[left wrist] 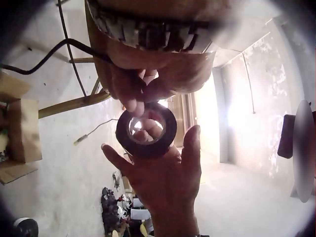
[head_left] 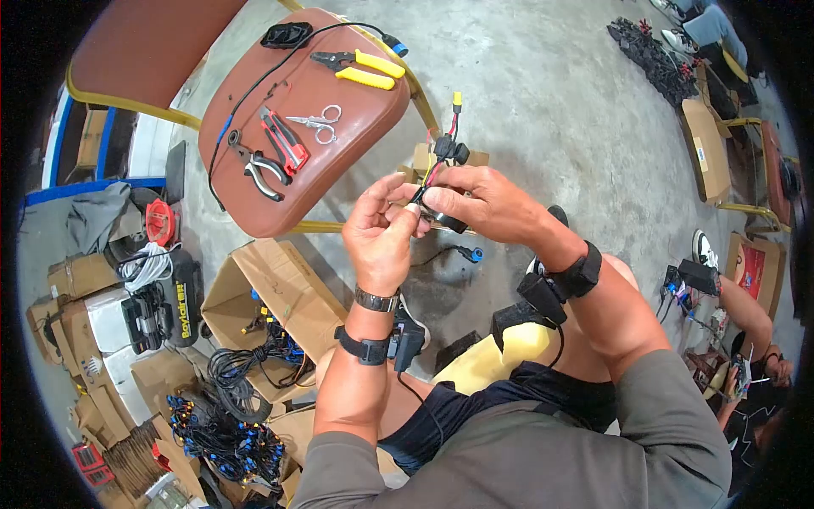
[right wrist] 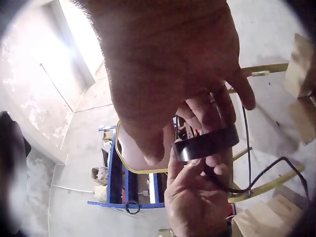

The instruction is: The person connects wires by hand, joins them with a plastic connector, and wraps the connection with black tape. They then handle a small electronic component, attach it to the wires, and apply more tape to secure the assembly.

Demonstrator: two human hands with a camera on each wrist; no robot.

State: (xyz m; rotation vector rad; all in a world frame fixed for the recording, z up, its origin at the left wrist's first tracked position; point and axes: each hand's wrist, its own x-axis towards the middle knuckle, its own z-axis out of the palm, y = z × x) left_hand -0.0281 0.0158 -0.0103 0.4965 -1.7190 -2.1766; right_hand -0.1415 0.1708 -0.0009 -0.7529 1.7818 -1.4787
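In the head view my left hand [head_left: 386, 233] pinches a black cable [head_left: 418, 195] between thumb and fingertips. Yellow and pink wires [head_left: 431, 176] run up from it to a black piece [head_left: 449, 150] and a yellow connector [head_left: 457, 100]. My right hand [head_left: 492, 202] holds a roll of black tape [head_left: 448, 222] right beside the left fingertips. Fingers show through the hole of the tape roll [left wrist: 122, 132] in the left wrist view. From the right wrist, the roll [right wrist: 207, 144] appears edge-on between both hands.
A brown chair [head_left: 339, 127] carries yellow-handled wire strippers [head_left: 369, 72], scissors [head_left: 318, 124], a red utility knife [head_left: 284, 140] and pliers [head_left: 266, 176]. An open cardboard box [head_left: 288, 297] with cables stands at the left. Another person's arm [head_left: 746, 314] shows at the right.
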